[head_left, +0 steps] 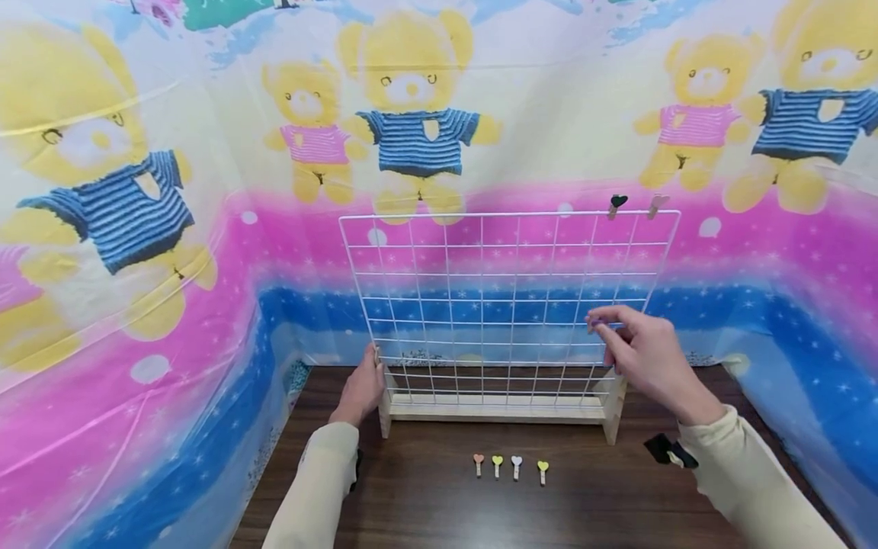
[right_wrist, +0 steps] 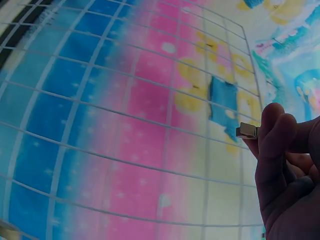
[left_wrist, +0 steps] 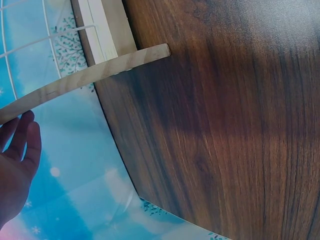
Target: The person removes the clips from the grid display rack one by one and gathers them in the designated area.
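Observation:
My right hand (head_left: 645,358) pinches a small wooden clothespin (right_wrist: 247,131) between thumb and fingers, in front of the right part of a white wire grid (head_left: 480,273). A bit of purple shows on this clothespin in the head view. The grid stands upright in a pale wooden base (head_left: 494,416). At its left side, the fingertips of my left hand (head_left: 362,389) touch the outer edge of the wooden side piece (left_wrist: 75,80). Two heart clothespins, one dark (head_left: 618,203) and one pale pink (head_left: 657,204), are clipped on the grid's top bar near the right corner.
Several heart clothespins lie in a row on the dark wooden table before the base: orange (head_left: 479,463), yellow (head_left: 497,465), white (head_left: 517,467) and another yellow (head_left: 543,471). A bear-print cloth (head_left: 549,137) hangs behind the table and along both sides.

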Available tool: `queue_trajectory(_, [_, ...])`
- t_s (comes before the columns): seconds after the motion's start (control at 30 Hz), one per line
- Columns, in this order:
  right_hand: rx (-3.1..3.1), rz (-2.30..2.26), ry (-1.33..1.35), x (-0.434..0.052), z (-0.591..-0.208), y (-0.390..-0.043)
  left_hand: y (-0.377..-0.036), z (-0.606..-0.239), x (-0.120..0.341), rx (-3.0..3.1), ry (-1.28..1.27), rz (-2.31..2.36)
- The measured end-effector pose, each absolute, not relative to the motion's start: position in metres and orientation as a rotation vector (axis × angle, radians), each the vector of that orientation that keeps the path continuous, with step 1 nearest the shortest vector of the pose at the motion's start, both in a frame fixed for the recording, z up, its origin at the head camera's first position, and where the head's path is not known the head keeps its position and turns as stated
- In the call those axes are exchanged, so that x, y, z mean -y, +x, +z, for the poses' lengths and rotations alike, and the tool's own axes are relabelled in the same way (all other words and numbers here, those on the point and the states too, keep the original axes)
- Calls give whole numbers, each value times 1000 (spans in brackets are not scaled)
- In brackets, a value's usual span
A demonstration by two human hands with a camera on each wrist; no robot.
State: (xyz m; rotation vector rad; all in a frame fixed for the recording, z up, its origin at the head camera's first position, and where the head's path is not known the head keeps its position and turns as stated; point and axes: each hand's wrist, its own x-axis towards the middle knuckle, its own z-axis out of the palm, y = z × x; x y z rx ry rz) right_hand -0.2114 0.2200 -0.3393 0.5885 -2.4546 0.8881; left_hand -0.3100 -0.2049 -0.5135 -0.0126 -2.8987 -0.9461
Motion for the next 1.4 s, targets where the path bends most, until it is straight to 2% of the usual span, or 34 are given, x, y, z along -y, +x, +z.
queue_trajectory(0.57, [2664,1129,607,-224,-456,-210,-314,-514,208,2891,5,-970])
queue_trajectory(0.87, [2734,1065,578,-231,-529,-221,-314,-511,206,2891,7,-965])
queue_trajectory(1.4, [2937,1317,412,-227,-596,-219,-311,-513,204,2899,16,-961])
